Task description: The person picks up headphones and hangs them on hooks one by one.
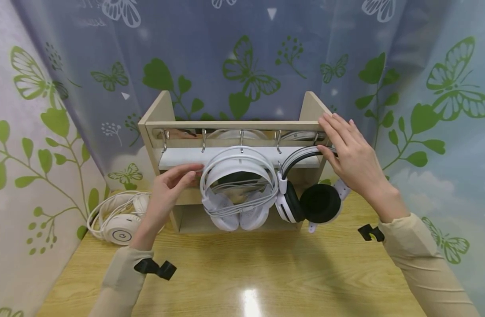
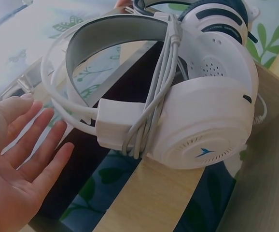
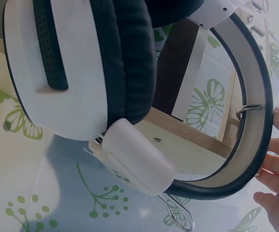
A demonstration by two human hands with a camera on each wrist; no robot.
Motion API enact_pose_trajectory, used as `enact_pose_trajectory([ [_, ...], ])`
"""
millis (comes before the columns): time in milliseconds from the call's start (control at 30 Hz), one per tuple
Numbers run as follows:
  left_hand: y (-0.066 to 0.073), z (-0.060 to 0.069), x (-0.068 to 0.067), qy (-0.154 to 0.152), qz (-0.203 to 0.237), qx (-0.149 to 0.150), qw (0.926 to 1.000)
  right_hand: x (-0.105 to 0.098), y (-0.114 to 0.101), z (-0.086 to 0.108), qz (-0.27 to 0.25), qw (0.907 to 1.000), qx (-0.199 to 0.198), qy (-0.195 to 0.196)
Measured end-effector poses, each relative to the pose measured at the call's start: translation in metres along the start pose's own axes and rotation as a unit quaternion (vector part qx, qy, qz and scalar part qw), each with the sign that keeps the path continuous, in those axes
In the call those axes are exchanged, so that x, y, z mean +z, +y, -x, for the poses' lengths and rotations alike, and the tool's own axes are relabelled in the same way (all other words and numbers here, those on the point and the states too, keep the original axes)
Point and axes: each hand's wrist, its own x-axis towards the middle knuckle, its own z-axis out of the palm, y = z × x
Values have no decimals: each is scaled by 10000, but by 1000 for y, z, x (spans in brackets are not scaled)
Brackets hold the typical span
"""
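Right grip [image 1: 351,152] is spread at the headband [image 3: 256,140] of the black-padded headphones [image 1: 320,203] hung on the end hook [image 3: 248,109] of the rack [image 1: 226,124], left grip [image 1: 167,187] spread beside the white headphones [image 1: 221,209]; light, springy handling is expected, hold best taken at the headband.

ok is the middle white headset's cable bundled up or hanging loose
Bundled: the left wrist view shows the cable gathered in loops against the white headset.
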Motion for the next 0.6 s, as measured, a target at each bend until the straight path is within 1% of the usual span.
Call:
enact_pose_trajectory([
  [167,-3,4,-5,238,91,-40,9997,0,0,0,-9,10000,3,-8],
  [400,-5,8,-15,568,141,2,9983,0,0,0,-12,10000,7,-19],
  [600,-9,15,-26,738,434,62,9963,0,0,0,-29,10000,6,-5],
])
